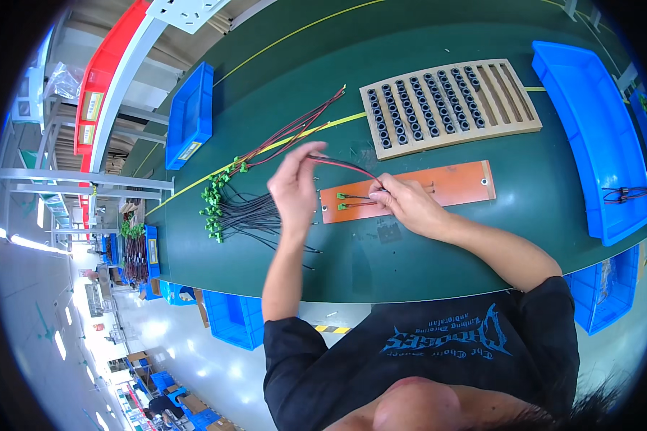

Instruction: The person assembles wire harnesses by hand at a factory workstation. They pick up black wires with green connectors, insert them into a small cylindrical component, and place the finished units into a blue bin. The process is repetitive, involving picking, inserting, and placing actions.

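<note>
A red-and-black wire cable (349, 166) arches between my two hands above an orange board (449, 184). My left hand (293, 188) is closed at the cable's left end, its fingertips partly hiding the wires. With thumb and fingers my right hand (408, 204) pinches the other end over the board. Two short leads with small green connectors (342, 206) stick out to the left of the right hand, lying over the board's left part. Beside my left hand lies a bundle of black wires (248, 211) with green connectors (213, 208) at their left ends.
Behind the board stands a wooden rack (449, 108) with rows of black cylindrical parts and several bare slots on its right. Blue bins stand at the left (191, 118) and right (586, 136); a small wire bundle (625, 195) hangs over the right one. Red wires (295, 129) lie on the green table (338, 269).
</note>
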Motion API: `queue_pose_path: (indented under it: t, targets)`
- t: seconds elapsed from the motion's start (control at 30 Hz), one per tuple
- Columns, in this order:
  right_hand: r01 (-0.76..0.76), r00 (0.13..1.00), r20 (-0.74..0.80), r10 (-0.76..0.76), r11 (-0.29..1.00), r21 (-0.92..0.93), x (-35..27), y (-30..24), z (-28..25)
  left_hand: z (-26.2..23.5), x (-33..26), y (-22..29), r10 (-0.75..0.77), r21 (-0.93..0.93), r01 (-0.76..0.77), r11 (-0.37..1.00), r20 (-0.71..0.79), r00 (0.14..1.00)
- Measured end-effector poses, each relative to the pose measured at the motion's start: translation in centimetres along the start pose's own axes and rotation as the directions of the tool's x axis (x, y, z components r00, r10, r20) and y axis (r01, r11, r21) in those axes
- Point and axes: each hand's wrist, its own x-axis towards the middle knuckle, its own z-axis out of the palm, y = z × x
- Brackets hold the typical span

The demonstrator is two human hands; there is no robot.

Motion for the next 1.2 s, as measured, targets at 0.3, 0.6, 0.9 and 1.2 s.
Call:
queue_pose_path:
  t: [0.3, 0.6, 0.9, 1.2]
  targets:
    - [0.033, 0.999, 0.033, -0.03, 0.996, -0.077, -0.5, 0.4, 0.3, 9.8, -5.4, -0.5, -0.351, -0.795, 0.306, 0.524, 0.126, 0.928]
    - [0.15, 0.982, 0.172, -0.077, 0.869, -0.472, -1.7, -2.9, -2.5, 10.2, -5.7, -1.2, -0.358, -0.815, 0.259, 0.519, 0.069, 0.931]
    - [-0.124, 0.987, -0.144, 0.075, 0.919, -0.374, -2.7, -2.5, -6.5, 10.4, -5.8, -0.7, -0.202, -0.647, 0.217, 0.731, 0.099, 0.974]
    - [-0.274, 0.946, -0.156, 0.284, 0.958, 0.083, -3.4, 0.3, -6.5, 10.9, -6.5, -1.4, -0.271, -0.773, 0.3, 0.559, 0.172, 0.947]
